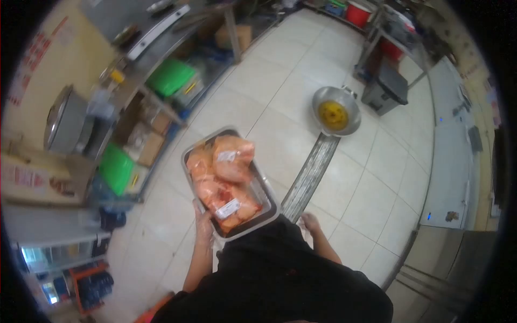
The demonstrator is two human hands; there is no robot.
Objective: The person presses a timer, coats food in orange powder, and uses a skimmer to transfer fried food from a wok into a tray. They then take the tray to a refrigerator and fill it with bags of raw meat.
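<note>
My left hand [204, 225], in a clear thin glove, grips the near left edge of a metal tray [273, 207]. Inside the tray lie plastic-wrapped packs of raw chicken [229, 180], two of them with white labels. The tray is held in front of my dark clothing, tilted in view. My right hand [309, 222], seemingly gloved too, hangs apart from the tray above the floor. Its fingers are loosely bent, slightly blurred, and nothing shows in them.
A metal wok [350, 125] with yellowish contents stands on the tiled floor, at the far end of a drain grate [309, 177]. Shelves with green-lidded boxes [171, 77] line the left. A grey bin [385, 89] and white freezers [458, 172] are at right.
</note>
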